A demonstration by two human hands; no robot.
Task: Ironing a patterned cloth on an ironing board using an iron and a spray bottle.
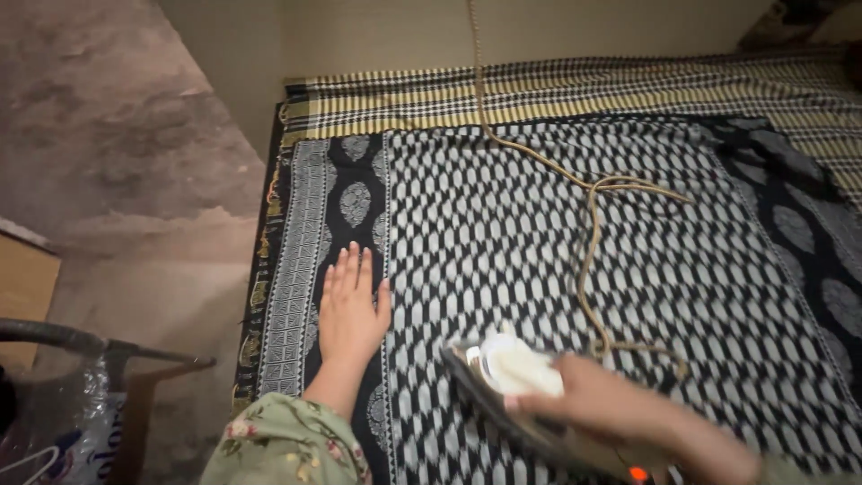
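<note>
1. My right hand (628, 409) is clenched round the handle of the iron (512, 386), low in the head view and right of centre. The hand and iron are motion-blurred, so I cannot read finger placement in detail.
2. My left hand (350, 310) lies flat and released on the cloth (539, 233), fingers spread and pointing away from me. It holds nothing; it presses the dark border strip just left of the checked field.
3. Key relation: the iron sits to the right of the left hand and slightly nearer to me, close but not touching. Its long axis runs diagonally, nose toward the upper left and heel toward the lower right under my right wrist. The right hand is the one on it; the left is merely near.
4. Iron's look: dark soleplate edge, pale cream body, a small orange-red light (637, 473) at the heel. It looks tilted, and I cannot tell whether the soleplate lies fully on the fabric.
5. A tan braided cord (588, 242) leaves the iron's heel region, loops over the cloth to the right of the iron, and runs up to the wall at the top of the frame.
6. Cloth: black-and-white woven print with leaf-motif borders, spread flat over a yellow-and-black checked mat (557, 94) on the floor (135, 180).
7. My left sleeve (283, 445) is green with small flowers.
</note>
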